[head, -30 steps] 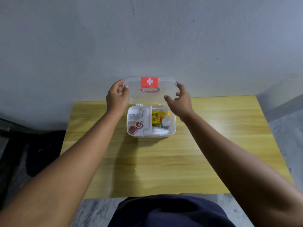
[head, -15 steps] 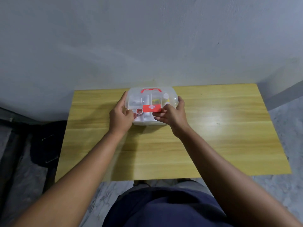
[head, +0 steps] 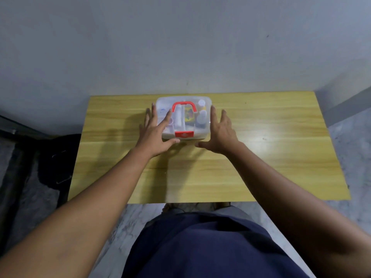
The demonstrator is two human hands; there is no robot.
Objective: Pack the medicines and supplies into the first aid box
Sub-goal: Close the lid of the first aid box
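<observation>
The first aid box stands at the far middle of the wooden table, its clear lid down. A red handle lies on the lid and a red latch sits at the front. Through the lid I make out a yellow packet, white bottles and other supplies. My left hand is spread flat, fingers over the box's left part. My right hand is spread beside the box's right wall, holding nothing.
A grey wall rises right behind the table. A dark bag lies on the floor at the left. Marbled floor shows to the right and below the table's near edge.
The lid was upright in both hands, then came down onto the box. Both hands have since let go of the latch area and spread out at the box's sides.
</observation>
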